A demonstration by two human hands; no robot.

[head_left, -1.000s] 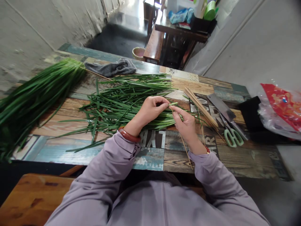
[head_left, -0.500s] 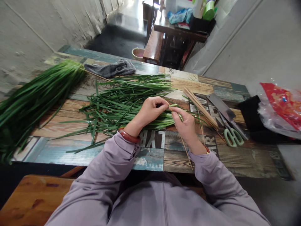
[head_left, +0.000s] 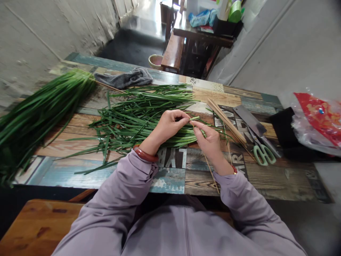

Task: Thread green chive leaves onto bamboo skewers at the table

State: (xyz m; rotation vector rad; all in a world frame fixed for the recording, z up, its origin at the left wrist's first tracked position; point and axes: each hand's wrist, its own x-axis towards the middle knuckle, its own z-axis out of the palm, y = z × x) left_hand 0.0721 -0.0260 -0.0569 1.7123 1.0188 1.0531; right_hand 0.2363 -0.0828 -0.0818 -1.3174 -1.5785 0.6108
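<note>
Between the fingertips of my left hand (head_left: 169, 128) are the pale stalk ends of a few garlic chives (head_left: 195, 118). My right hand (head_left: 211, 141) is closed in a pinch round a thin bamboo skewer (head_left: 211, 173), its tip up at the chive ends and its long part slanting down to the table's front edge. Both hands meet over a pile of loose garlic chives (head_left: 138, 119), leaves to the left and stalks to the right. Whether the skewer tip goes through the stalks is hidden by the fingers. Several more bamboo skewers (head_left: 226, 121) lie beyond my right hand.
On the right of the patterned table (head_left: 170, 181) lie a cleaver (head_left: 249, 119), green-handled scissors (head_left: 263, 154) and a red-and-clear plastic bag (head_left: 319, 121). A large chive bunch (head_left: 50, 97) covers the left end. A grey cloth (head_left: 128, 78) lies at the back.
Both hands have shifted very slightly left, still pinched together at the chive stalks and the skewer tip. Nothing else has visibly moved.
</note>
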